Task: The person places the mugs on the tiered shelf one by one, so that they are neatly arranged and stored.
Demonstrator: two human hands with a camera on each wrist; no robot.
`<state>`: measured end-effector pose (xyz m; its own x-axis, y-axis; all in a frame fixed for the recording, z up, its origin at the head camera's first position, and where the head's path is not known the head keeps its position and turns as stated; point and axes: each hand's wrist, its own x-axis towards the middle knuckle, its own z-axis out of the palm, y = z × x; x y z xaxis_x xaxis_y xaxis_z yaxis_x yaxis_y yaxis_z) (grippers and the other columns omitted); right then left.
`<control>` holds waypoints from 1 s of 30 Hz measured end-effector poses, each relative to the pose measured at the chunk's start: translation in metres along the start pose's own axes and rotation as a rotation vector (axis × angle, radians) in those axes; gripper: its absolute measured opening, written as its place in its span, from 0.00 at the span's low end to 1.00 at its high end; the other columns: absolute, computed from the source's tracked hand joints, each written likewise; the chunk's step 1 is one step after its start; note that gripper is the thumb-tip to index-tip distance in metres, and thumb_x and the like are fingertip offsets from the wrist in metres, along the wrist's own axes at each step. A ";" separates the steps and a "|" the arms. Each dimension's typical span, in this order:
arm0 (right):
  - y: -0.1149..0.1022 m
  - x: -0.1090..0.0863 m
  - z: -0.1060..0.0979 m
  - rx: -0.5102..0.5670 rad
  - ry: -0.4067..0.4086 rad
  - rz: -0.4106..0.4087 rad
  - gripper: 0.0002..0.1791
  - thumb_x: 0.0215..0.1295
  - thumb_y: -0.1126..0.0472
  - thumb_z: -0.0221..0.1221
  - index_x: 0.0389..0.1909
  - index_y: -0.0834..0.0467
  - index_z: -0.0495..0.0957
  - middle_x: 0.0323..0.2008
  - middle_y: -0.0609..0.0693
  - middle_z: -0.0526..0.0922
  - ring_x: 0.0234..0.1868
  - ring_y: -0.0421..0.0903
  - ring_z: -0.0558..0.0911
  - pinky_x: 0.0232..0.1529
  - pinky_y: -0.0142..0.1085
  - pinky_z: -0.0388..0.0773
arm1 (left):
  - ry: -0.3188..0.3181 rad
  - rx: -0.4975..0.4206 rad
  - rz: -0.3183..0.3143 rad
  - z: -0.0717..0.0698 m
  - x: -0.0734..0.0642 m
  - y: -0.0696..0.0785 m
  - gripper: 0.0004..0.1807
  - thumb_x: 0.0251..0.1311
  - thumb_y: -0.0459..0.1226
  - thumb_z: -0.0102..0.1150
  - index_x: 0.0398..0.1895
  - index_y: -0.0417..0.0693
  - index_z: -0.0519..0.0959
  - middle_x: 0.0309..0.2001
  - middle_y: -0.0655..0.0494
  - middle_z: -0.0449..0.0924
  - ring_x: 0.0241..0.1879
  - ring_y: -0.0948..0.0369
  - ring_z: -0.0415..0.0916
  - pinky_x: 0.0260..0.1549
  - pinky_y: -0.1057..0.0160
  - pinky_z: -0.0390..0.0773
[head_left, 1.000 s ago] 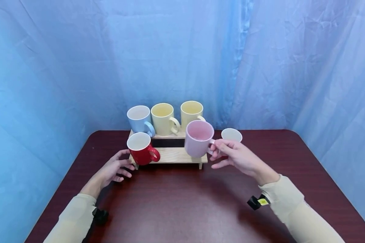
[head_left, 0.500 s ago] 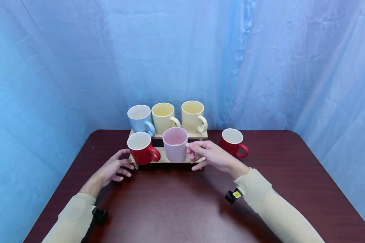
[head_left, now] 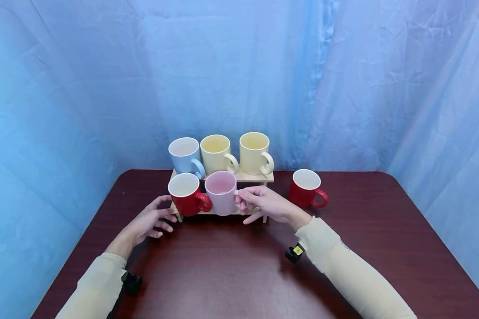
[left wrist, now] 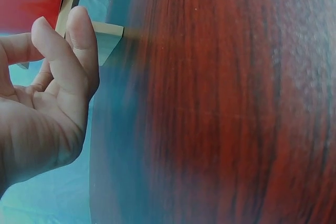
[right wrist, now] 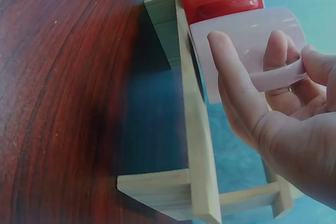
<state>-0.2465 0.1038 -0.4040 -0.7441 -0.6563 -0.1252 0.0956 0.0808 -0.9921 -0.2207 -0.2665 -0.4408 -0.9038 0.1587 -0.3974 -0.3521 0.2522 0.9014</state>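
My right hand [head_left: 269, 204] pinches the handle of a pink mug [head_left: 220, 201] between thumb and fingers. The mug stands upright at the lower tier of a two-tier wooden rack [head_left: 249, 178], close beside a red mug [head_left: 185, 204]. In the right wrist view the pink mug's base [right wrist: 202, 61] is at the board; whether it bears its full weight there I cannot tell. My left hand [head_left: 147, 222] stays at the rack's left end by the red mug, fingers loosely bent and holding nothing. Contact with the rack is unclear in the left wrist view.
A light blue mug [head_left: 183, 157] and two yellow mugs [head_left: 214, 159] stand on the upper tier, handles to the right. Another red mug [head_left: 302, 192] stands on the dark wooden table [head_left: 215, 266], right of the rack. Blue curtains [head_left: 223, 66] hang behind.
My right hand has carried the pink mug leftward and down to the lower tier, next to the red mug. The red mug on the table is uncovered. My left hand has kept its place.
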 end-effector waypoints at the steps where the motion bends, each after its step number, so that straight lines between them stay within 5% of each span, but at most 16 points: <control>1: 0.001 0.001 0.000 0.003 -0.006 0.001 0.22 0.79 0.54 0.52 0.53 0.73 0.71 0.34 0.56 0.78 0.36 0.49 0.80 0.43 0.56 0.83 | -0.001 0.001 -0.001 0.000 0.000 0.000 0.31 0.74 0.40 0.47 0.76 0.57 0.52 0.47 0.42 0.79 0.31 0.53 0.82 0.22 0.62 0.79; 12: 0.007 0.000 -0.006 -0.057 0.013 0.014 0.22 0.78 0.50 0.53 0.52 0.68 0.74 0.40 0.60 0.79 0.43 0.52 0.84 0.42 0.55 0.84 | -0.003 0.022 0.005 0.003 0.002 0.002 0.31 0.74 0.41 0.48 0.76 0.56 0.52 0.46 0.42 0.79 0.30 0.54 0.82 0.23 0.62 0.78; 20: 0.010 -0.007 -0.009 -0.087 0.063 0.058 0.25 0.77 0.45 0.54 0.53 0.66 0.76 0.49 0.68 0.77 0.56 0.71 0.77 0.41 0.55 0.84 | 0.007 0.018 -0.002 0.010 0.006 -0.001 0.30 0.73 0.41 0.49 0.75 0.58 0.55 0.46 0.42 0.79 0.30 0.54 0.82 0.22 0.62 0.78; 26: -0.001 -0.017 -0.019 -0.167 0.124 0.061 0.23 0.78 0.45 0.52 0.55 0.61 0.75 0.54 0.61 0.78 0.56 0.62 0.80 0.43 0.53 0.84 | 0.012 0.001 -0.014 0.009 0.004 -0.004 0.30 0.74 0.41 0.50 0.75 0.58 0.55 0.46 0.42 0.80 0.30 0.53 0.82 0.22 0.62 0.78; 30: -0.014 -0.030 -0.034 -0.193 0.162 -0.008 0.23 0.79 0.46 0.51 0.59 0.62 0.73 0.56 0.63 0.76 0.56 0.63 0.79 0.45 0.53 0.84 | 0.041 0.004 -0.004 0.002 -0.001 -0.003 0.29 0.74 0.40 0.49 0.75 0.58 0.56 0.45 0.42 0.80 0.29 0.54 0.82 0.20 0.63 0.77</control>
<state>-0.2484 0.1479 -0.3868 -0.8420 -0.5299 -0.1011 -0.0269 0.2284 -0.9732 -0.2186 -0.2650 -0.4436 -0.9117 0.1184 -0.3935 -0.3547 0.2565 0.8991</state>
